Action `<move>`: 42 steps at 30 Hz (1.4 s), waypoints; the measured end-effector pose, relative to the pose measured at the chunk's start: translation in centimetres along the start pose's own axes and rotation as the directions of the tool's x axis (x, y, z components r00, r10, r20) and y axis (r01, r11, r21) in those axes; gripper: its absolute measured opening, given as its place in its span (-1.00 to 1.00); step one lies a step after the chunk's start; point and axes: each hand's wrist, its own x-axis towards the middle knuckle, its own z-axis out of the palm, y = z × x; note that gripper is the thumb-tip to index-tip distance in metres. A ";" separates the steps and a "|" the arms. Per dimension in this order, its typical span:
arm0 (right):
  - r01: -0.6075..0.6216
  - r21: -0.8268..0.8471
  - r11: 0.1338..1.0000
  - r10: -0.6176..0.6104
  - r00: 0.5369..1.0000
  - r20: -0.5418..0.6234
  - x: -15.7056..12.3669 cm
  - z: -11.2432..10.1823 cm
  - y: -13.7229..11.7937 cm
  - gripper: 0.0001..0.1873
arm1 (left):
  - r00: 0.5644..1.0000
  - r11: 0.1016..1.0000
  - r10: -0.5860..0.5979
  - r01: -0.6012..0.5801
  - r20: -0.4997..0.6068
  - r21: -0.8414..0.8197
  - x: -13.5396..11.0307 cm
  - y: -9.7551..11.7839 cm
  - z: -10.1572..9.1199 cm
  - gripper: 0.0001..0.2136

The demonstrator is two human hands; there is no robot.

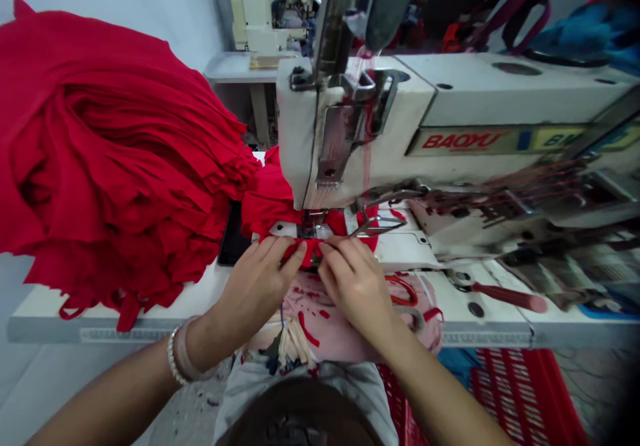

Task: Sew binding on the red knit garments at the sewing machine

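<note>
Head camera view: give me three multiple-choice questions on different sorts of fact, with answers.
1. Which side of the white BAOYU sewing machine is the heap of red fabric on? A left B right C behind
2. What colour is the handle of the screwdriver on the white table? A blue B yellow C red
3. The person's bare left hand and right hand are: A in the air B on red fabric C gripping scissors
1 A, left of the machine head. 2 C, it shows red. 3 B, both lie on the fabric.
</note>
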 end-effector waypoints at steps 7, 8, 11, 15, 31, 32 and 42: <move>-0.037 0.096 0.995 0.037 0.999 0.000 -0.7 0.1 -0.3 -0.77 | 0.998 1.000 -0.022 0.022 0.059 -0.002 0.4 0.7 -0.1 -0.70; 0.007 0.036 0.999 -0.008 1.000 0.018 -0.8 0.2 -0.4 -0.75 | 0.997 1.000 -0.028 0.028 0.069 0.004 0.5 0.8 -0.2 -0.69; 0.021 -0.008 1.000 -0.021 0.999 0.026 -1.0 0.2 -0.5 -0.73 | 0.995 0.998 -0.053 0.050 0.079 0.046 0.5 0.9 -0.4 -0.68; -0.083 0.150 0.985 0.088 0.996 -0.027 -0.9 0.1 -0.3 -0.75 | 0.993 0.993 -0.088 0.081 0.080 0.090 0.3 0.9 -0.5 -0.69; 0.072 -0.015 0.997 -0.070 0.988 0.136 -0.1 -0.2 -0.3 -0.70 | 0.996 0.999 -0.039 0.039 0.082 -0.001 0.5 0.7 0.3 -0.67; 0.067 -0.002 0.998 -0.066 0.989 0.131 -0.1 -0.1 -0.3 -0.70 | 0.997 0.999 -0.039 0.039 0.073 -0.001 0.5 0.7 0.4 -0.67; 0.032 -0.051 0.998 -0.025 0.993 0.120 0.6 0.8 0.1 -0.69 | 0.998 0.998 -0.063 0.063 0.018 -0.017 0.9 1.0 0.9 -0.69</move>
